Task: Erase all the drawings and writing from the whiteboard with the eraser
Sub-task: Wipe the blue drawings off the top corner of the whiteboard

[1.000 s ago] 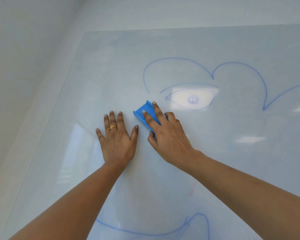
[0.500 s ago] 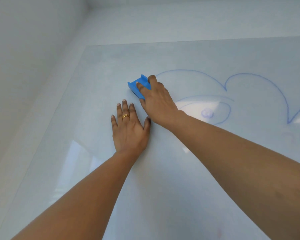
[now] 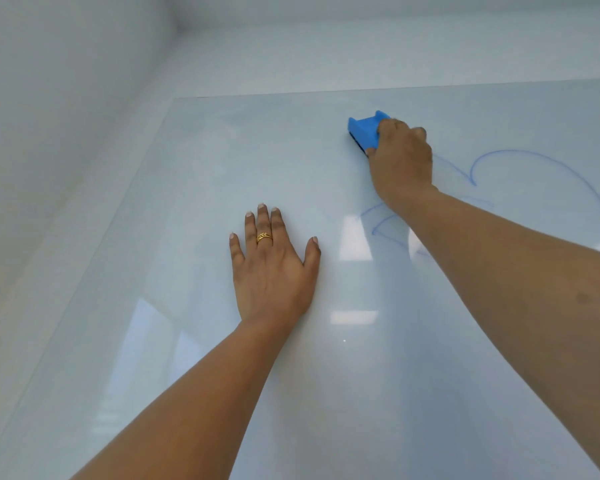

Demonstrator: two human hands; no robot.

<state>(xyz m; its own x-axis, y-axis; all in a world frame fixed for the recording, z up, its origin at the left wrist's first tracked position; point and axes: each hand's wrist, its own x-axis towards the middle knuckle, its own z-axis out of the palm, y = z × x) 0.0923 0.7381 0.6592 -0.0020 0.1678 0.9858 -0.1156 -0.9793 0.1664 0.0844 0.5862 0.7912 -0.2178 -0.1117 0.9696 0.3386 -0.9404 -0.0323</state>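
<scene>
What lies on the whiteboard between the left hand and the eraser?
In the head view, only bare whiteboard separates the left hand from the eraser; the blue lines lie further right.

Whiteboards: one whiteboard (image 3: 187, 202)
Erasers: one blue eraser (image 3: 362, 131)
Hands: two, a left hand (image 3: 274, 271) and a right hand (image 3: 400, 157)
Forearms: two, both bare
Rings: one gold ring (image 3: 264, 238)
Blue marker lines: two stretches showing, a curved arc (image 3: 534, 157) and a pointed outline (image 3: 378, 230), the second partly behind the right forearm (image 3: 499, 271); whether they join cannot be told
</scene>
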